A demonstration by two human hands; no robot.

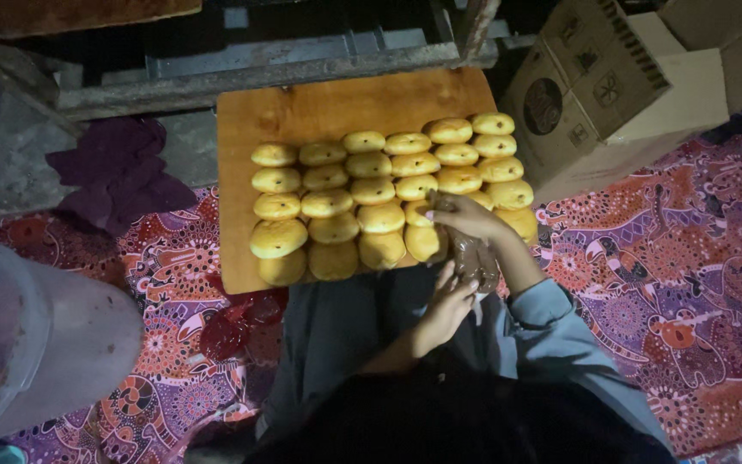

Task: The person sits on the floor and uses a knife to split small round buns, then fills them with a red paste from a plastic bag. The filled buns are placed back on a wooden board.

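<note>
Far left: pale plastic tub (36,344) on patterned mat (689,283), purple cloth (118,172) behind it. Centre: wooden board (319,107) across your lap, golden buns (328,204) in rows on it. Your left hand (448,309) grips lower end of brown piping bag (474,258), fingers curled tight around it. Bag's long axis runs near-vertical in frame, tip pointing up toward bun at board's near right corner. Your right hand (465,219) closes around bag's tip end beside buns; whether it pinches tip, cannot tell. Right: cardboard boxes (611,94).
</note>
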